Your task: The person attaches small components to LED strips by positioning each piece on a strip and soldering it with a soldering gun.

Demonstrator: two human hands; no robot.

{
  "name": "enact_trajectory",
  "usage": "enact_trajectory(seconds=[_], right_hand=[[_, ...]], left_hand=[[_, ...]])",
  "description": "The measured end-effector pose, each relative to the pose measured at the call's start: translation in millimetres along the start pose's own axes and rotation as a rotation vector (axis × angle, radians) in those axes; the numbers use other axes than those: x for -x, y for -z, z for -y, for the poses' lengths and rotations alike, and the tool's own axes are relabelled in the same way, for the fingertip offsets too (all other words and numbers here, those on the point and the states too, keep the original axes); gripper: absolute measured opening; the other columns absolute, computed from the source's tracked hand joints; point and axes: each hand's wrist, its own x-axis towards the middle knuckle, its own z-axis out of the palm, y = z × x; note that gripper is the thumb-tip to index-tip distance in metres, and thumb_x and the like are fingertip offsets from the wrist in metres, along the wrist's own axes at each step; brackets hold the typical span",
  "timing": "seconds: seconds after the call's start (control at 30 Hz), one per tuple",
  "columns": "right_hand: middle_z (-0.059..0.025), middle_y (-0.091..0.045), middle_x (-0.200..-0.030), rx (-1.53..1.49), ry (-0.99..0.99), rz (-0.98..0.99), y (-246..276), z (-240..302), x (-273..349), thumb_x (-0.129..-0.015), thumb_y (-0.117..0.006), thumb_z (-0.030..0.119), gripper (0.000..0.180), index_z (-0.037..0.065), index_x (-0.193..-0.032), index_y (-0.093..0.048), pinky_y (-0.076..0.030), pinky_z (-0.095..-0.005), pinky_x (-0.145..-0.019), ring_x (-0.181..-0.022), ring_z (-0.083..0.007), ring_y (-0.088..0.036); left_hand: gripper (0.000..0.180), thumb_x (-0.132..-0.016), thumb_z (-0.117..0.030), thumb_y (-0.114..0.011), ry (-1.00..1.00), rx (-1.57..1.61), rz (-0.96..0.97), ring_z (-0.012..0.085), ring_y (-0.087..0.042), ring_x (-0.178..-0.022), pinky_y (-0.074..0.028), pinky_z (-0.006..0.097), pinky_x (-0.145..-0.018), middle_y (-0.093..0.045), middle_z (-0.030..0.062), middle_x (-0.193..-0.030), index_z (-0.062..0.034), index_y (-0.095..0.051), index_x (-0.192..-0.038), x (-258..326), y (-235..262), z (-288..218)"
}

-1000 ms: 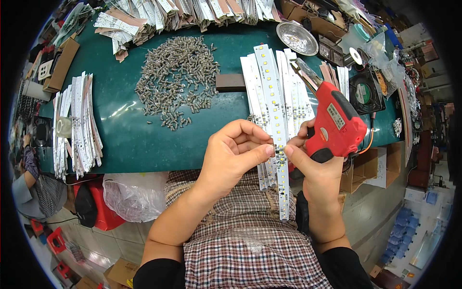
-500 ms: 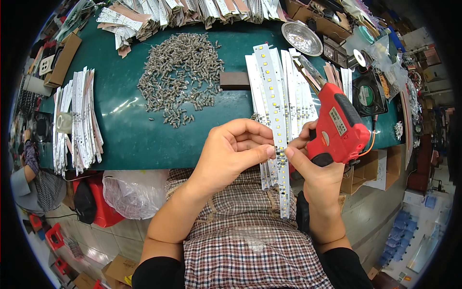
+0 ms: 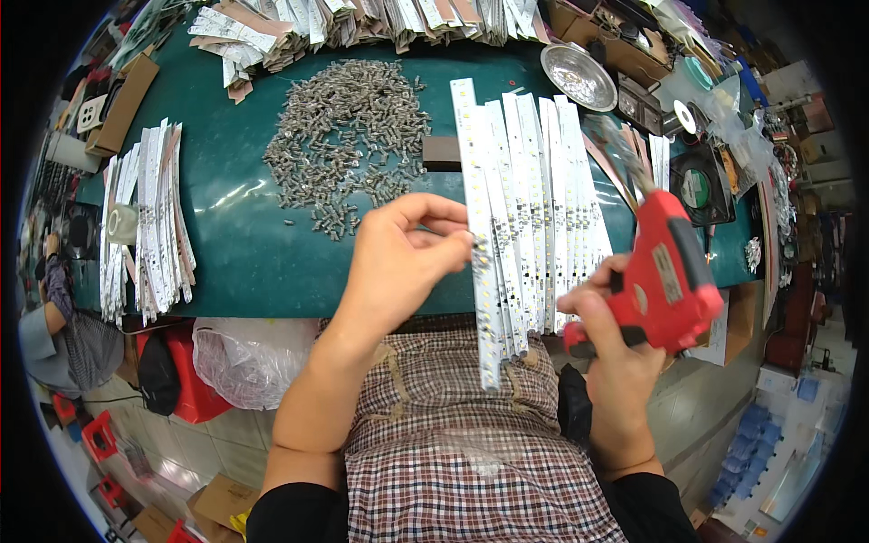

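Note:
My left hand point(image 3: 412, 249) pinches a long white LED board point(image 3: 480, 271) by its left edge, thumb against fingers. The board stands nearly lengthwise, its near end over my checked apron. Just right of it, a row of similar LED boards point(image 3: 552, 208) lies fanned on the table. My right hand point(image 3: 615, 335) is wrapped round the handle of a red soldering gun point(image 3: 670, 271), to the right of those boards. The gun's metal tip, smeared by motion, points up and away, apart from the held board.
On the green table point(image 3: 226, 244) lies a heap of small metal parts point(image 3: 344, 136) beside a dark block point(image 3: 442, 152). More boards are stacked at left point(image 3: 149, 217) and along the back point(image 3: 362, 18). A metal dish point(image 3: 579, 77) and a small fan point(image 3: 699, 185) stand at right.
My left hand has moved left with the LED board. My right hand has let go of the board and drawn right with the soldering gun.

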Motion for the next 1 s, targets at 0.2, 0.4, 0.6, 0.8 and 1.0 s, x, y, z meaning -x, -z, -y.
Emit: enact_trajectory(seconds=[0.2, 0.4, 0.6, 0.8, 1.0], right_hand=[[-0.0063, -0.054, -0.091, -0.005, 0.062, -0.019, 20.9, -10.6, 26.4, -0.088, -0.062, 0.017, 0.043, 0.0, -0.123, -0.044, -0.05, -0.0328, -0.07, -0.065, -0.011, -0.053], [-0.0065, -0.057, -0.093, 0.166, 0.027, 0.32, 44.4, -34.5, 45.9, -0.09, -0.06, 0.011, 0.039, -0.006, -0.122, -0.045, -0.048, -0.0337, -0.073, -0.086, -0.0148, -0.058], [-0.0084, -0.057, -0.088, 0.388, -0.034, 0.303, 37.8, -51.5, 37.1, -0.082, -0.067, 0.004, 0.02, 0.0, -0.1, -0.058, -0.046, -0.0342, -0.07, -0.08, -0.0186, -0.058], [-0.0079, -0.057, -0.083, 0.344, -0.185, 0.289, 26.2, -53.7, 28.4, -0.081, -0.067, 0.003, 0.016, 0.001, -0.096, -0.06, -0.045, -0.0327, -0.064, -0.073, -0.019, -0.056], [-0.0011, -0.051, -0.062, 0.292, -0.026, 0.373, 16.8, -57.7, 22.0, -0.092, -0.055, 0.002, 0.007, 0.002, -0.085, -0.052, -0.037, -0.0218, -0.046, -0.049, -0.0063, -0.046]], left_hand=[[0.025, -0.08, -0.001, -0.064, -0.048, -0.266, -0.109, 0.0116, -0.066, -0.074, -0.053, 0.022, -0.064, -0.068, 0.0101, -0.088, 0.007, -0.063, -0.104, -23.8, 14.4, 22.8], [0.033, -0.079, -0.003, -0.067, -0.124, -0.512, -0.174, 0.0107, -0.066, -0.067, -0.051, 0.024, -0.062, -0.068, 0.0082, -0.09, -0.0002, -0.06, -0.111, -20.0, 4.9, 17.8], [0.023, -0.08, -0.002, -0.066, -0.231, -0.604, -0.127, 0.0102, -0.062, -0.064, -0.049, 0.024, -0.064, -0.066, 0.0052, -0.094, -0.0049, -0.065, -0.103, -19.6, 10.3, 20.0], [0.021, -0.081, -0.002, -0.065, -0.244, -0.672, -0.104, 0.0108, -0.062, -0.065, -0.049, 0.024, -0.064, -0.065, 0.0047, -0.091, -0.0068, -0.068, -0.101, -19.5, 12.7, 19.2], [0.021, -0.081, -0.003, -0.064, -0.282, -0.703, -0.116, 0.0125, -0.063, -0.064, -0.049, 0.025, -0.062, -0.064, 0.0047, -0.086, -0.0091, -0.069, -0.1, -21.1, 12.6, 23.2]])
